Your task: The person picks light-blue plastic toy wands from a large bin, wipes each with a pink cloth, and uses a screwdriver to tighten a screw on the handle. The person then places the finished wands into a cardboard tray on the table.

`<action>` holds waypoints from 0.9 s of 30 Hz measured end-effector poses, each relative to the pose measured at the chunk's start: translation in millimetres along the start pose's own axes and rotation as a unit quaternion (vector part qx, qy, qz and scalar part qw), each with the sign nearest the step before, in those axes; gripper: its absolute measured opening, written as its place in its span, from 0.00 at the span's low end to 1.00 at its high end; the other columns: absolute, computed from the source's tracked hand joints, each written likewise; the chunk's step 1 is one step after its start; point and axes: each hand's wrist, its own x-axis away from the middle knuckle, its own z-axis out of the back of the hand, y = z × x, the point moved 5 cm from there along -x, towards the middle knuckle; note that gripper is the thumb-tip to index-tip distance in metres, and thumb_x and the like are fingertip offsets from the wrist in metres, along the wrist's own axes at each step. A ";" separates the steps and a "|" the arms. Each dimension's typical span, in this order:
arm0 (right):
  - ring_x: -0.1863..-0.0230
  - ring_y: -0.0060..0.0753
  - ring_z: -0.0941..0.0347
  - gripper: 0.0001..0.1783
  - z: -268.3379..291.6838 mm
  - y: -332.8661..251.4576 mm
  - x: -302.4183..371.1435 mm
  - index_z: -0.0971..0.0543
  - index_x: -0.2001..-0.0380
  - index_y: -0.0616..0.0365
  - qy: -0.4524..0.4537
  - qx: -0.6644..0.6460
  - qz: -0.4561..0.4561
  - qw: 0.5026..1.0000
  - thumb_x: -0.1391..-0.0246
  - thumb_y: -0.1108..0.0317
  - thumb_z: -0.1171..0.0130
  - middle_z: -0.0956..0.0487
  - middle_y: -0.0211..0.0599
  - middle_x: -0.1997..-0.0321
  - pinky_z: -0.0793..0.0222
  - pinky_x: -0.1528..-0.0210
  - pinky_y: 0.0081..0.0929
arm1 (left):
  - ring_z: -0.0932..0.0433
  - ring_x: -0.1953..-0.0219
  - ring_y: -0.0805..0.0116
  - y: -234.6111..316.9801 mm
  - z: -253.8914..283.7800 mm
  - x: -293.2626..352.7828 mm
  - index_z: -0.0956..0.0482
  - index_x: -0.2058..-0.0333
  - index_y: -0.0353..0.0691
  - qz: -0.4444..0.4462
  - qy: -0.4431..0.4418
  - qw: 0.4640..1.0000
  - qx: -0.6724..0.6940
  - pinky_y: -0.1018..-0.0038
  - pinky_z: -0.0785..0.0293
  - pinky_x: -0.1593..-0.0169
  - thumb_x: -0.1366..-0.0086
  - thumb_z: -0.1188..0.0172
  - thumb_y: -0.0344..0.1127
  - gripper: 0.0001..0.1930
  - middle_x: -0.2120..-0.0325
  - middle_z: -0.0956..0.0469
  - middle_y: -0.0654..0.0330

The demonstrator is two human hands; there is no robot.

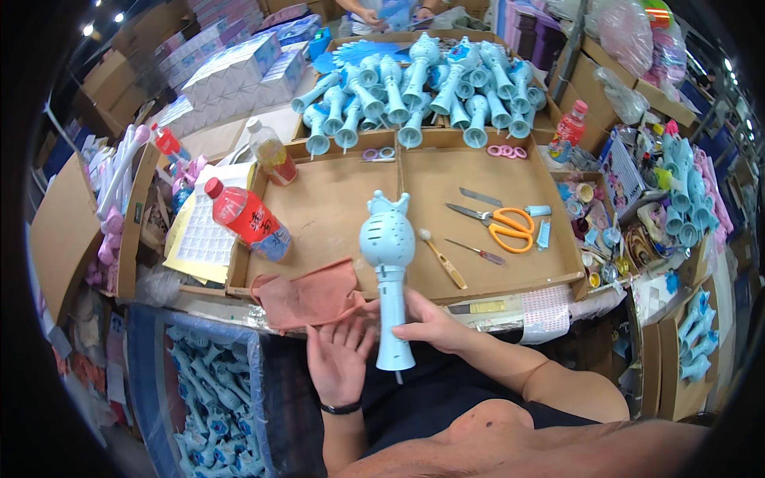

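A light-blue plastic toy wand (pixel 388 239) stands nearly upright in front of me, its round, slotted head with a crown-like top pointing away and its flared handle end toward me. A thin pale piece sticks out of that flared end. My right hand (pixel 430 323) grips the wand's handle from the right, thumb across the front. Left of the handle, my left hand (pixel 339 362) lies palm up with fingers spread and holds nothing. Just beyond its fingertips a salmon-pink cloth (pixel 307 296) is draped over the front edge of the cardboard tray (pixel 335 203).
Orange-handled scissors (pixel 510 230), a toothbrush (pixel 443 259), a small screwdriver (pixel 476 252) and a blade (pixel 480 197) lie in the tray. A red-labelled bottle (pixel 251 219) stands left. Many similar wands (pixel 414 92) are heaped behind; more fill a bin (pixel 256 398) at lower left. Another person's hands (pixel 370 17) show at the back.
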 end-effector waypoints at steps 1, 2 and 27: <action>0.35 0.33 0.41 0.43 -3.9 -1.3 -3.7 0.51 0.34 0.61 0.001 0.016 0.000 1.000 0.47 0.65 0.40 0.36 0.42 0.36 0.43 0.35 0.37 | 0.27 0.48 0.54 -9.0 -3.7 6.0 0.37 0.43 0.37 0.009 -0.031 0.995 -0.095 0.55 0.30 0.43 0.31 0.51 0.51 0.27 0.49 0.29 0.46; 0.36 0.33 0.39 0.42 -8.9 -5.3 -5.6 0.50 0.34 0.62 -0.007 0.043 0.026 0.999 0.46 0.64 0.40 0.34 0.43 0.38 0.40 0.37 0.36 | 0.24 0.54 0.57 -19.8 -8.7 12.0 0.38 0.43 0.38 0.063 -0.101 0.981 -0.153 0.61 0.27 0.50 0.31 0.50 0.48 0.25 0.52 0.27 0.48; 0.70 0.26 0.28 0.12 -17.4 -38.2 64.8 0.23 0.56 0.60 0.216 0.478 -0.076 0.848 0.40 0.67 0.45 0.22 0.38 0.69 0.31 0.64 0.23 | 0.23 0.66 0.60 -40.9 23.8 -42.2 0.31 0.54 0.32 0.243 -0.247 0.933 -0.102 0.68 0.25 0.62 0.44 0.40 0.36 0.21 0.67 0.24 0.51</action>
